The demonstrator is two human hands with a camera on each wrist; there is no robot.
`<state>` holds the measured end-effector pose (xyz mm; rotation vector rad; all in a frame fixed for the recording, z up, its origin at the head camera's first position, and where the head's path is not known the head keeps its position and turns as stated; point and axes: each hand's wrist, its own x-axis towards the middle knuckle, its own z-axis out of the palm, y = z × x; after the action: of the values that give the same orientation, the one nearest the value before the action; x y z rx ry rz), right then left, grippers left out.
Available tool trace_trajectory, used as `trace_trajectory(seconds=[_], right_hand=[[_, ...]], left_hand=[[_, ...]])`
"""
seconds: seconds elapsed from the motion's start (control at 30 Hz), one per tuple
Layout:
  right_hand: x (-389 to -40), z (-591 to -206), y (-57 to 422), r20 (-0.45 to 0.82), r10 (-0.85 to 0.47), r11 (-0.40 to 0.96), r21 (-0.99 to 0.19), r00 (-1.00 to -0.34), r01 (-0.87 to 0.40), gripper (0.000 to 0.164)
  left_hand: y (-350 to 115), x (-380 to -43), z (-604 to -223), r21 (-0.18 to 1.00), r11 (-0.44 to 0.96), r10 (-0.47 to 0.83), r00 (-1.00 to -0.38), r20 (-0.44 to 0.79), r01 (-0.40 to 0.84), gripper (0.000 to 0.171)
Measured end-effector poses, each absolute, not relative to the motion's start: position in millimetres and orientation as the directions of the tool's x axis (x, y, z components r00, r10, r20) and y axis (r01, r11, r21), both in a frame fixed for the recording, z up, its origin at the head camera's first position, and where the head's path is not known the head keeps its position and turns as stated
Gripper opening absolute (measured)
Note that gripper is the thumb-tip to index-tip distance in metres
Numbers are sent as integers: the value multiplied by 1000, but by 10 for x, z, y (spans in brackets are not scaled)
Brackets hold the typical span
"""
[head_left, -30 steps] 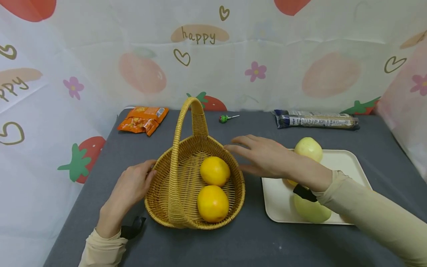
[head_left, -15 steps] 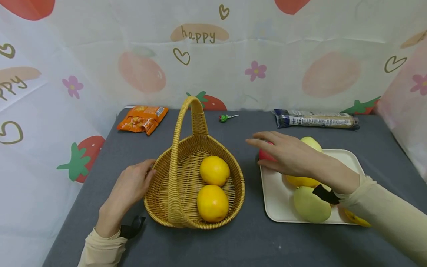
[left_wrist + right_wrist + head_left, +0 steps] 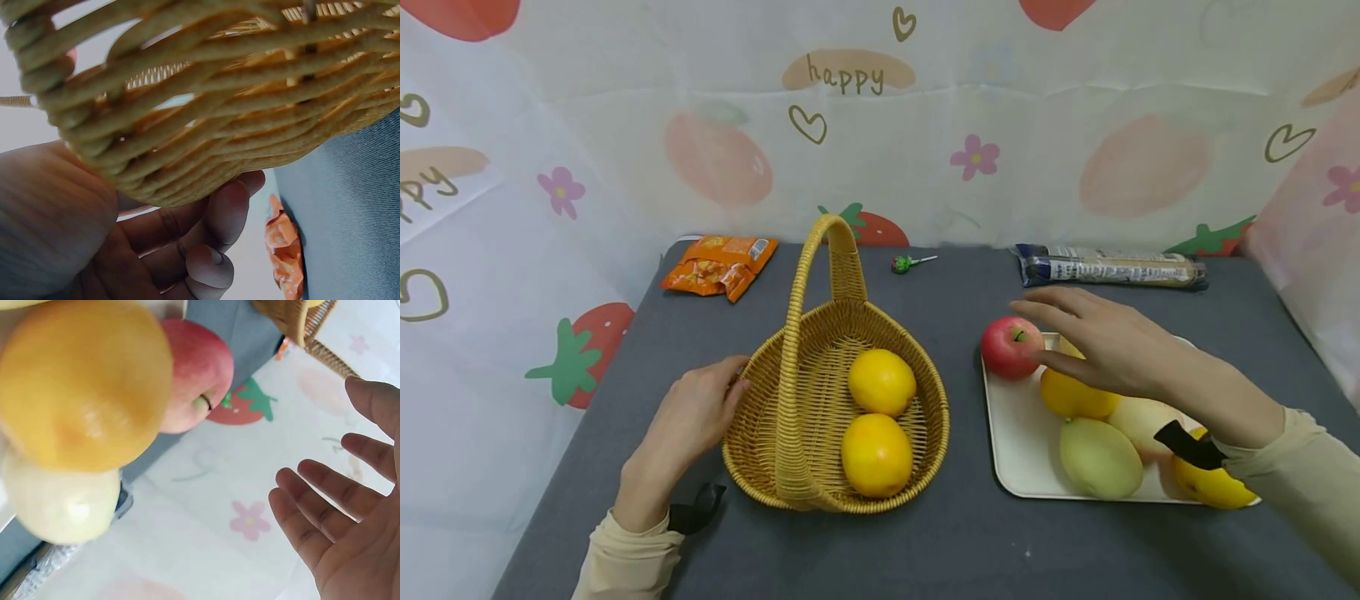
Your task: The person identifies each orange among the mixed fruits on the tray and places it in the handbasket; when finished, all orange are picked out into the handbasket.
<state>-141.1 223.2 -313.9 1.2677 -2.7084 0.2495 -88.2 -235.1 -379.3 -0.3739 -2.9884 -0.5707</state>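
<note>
A wicker basket with a tall arched handle stands in the middle in the head view. Two round yellow-orange fruits, one far and one near, lie in its right half. My left hand holds the basket's left rim; the left wrist view has its fingers curled against the wicker, partly hidden. Over the cream tray, my right hand hovers with fingers spread and nothing held. Close to its fingertips is a red apple at the tray's far left corner.
The tray also bears a yellow-orange fruit, a pale green fruit, a pale round fruit and a yellow fruit. Along the back lie an orange snack bag, a lollipop and a long wrapped packet.
My right hand has moved right, from the basket's right rim to above the tray, bringing the apple into view. The left hand and the basket stay where they were.
</note>
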Motion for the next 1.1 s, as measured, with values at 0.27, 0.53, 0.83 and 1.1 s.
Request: trace_trajectory(seconds=[0.27, 0.53, 0.83, 1.1], right_hand=[[-1355, -3119, 2467, 168, -695, 697, -82, -699, -712, 66], [-1325, -3160, 2599, 76, -653, 746, -107, -753, -658, 63], [-1321, -3251, 2661, -24, -630, 775, -72, -776, -627, 53], [-1316, -3330, 2689, -128, -574, 818, -42, -809, -574, 47]], left_hand=[[-2349, -895, -3790, 354, 900, 225, -966, 126, 256, 27], [-2357, -902, -3787, 358, 899, 223, -967, 126, 254, 27], [-2356, -891, -3802, 361, 899, 218, -969, 119, 247, 27], [-2358, -885, -3817, 352, 902, 217, -967, 134, 251, 27]])
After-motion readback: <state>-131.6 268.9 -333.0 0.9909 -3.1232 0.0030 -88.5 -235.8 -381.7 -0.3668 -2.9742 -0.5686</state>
